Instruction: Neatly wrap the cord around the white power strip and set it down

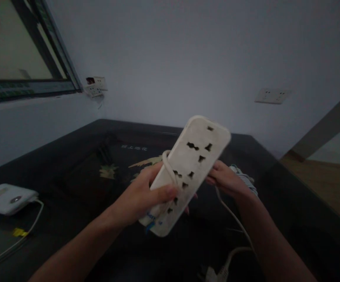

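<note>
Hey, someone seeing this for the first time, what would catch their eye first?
Probably the long white plastic power strip, tilted mid-picture above the glossy black table, with a pale cord looped over it beside the left hand. The right hand is at its right edge, fingertips partly hidden. Next, perhaps, the flat white box at the table's left.

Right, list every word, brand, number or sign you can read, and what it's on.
Nothing reads clearly in full.
Black tabletop: pale Chinese characters, blurred; the last looks like "花".
Power strip: blue lettering, too blurred.
Window frame: green print, unreadable.
Windowpane: red round mark, cut off, unreadable.
</note>
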Tool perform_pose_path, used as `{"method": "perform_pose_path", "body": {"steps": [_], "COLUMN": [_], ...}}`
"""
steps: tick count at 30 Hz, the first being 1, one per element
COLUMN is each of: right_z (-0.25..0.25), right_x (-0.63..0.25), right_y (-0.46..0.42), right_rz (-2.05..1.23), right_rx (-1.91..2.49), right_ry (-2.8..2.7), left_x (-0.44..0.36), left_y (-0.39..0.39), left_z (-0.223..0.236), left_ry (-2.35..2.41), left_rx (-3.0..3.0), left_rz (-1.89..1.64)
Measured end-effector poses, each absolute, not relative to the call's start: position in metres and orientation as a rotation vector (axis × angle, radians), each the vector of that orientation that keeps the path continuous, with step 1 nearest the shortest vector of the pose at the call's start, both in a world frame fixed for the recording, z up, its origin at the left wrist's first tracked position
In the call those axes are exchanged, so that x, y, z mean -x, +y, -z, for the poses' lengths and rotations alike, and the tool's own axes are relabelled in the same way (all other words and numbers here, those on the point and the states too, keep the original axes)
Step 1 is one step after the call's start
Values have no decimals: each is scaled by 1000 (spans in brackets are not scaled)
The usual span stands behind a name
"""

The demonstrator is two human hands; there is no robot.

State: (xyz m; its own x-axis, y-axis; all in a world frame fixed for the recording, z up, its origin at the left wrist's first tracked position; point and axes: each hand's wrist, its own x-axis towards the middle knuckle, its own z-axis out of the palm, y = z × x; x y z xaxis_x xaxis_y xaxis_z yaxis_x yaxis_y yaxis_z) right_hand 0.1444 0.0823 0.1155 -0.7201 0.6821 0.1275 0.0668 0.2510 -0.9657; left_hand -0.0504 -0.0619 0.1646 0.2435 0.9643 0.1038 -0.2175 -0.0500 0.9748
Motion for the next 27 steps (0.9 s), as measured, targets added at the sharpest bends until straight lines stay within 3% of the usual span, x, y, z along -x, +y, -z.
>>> {"method": "perform_pose_path", "body": {"steps": [7, 17, 27], "right_z": [-136, -157, -152], "right_x": [-154, -144, -141], "right_y": [81, 49, 53], "right_rz": [-1293, -933, -742], "right_rx": [899, 885, 996], "right_ry": [-2105, -2236, -2362], "left_x": [64, 71, 79], "left_y": [-29, -12, -13], "left_z": [-148, -138, -136], "left_ry": [1041, 1273, 986], "left_rx": [-1240, -1330, -1161], "left_rz": [-1316, -1347, -1353]}}
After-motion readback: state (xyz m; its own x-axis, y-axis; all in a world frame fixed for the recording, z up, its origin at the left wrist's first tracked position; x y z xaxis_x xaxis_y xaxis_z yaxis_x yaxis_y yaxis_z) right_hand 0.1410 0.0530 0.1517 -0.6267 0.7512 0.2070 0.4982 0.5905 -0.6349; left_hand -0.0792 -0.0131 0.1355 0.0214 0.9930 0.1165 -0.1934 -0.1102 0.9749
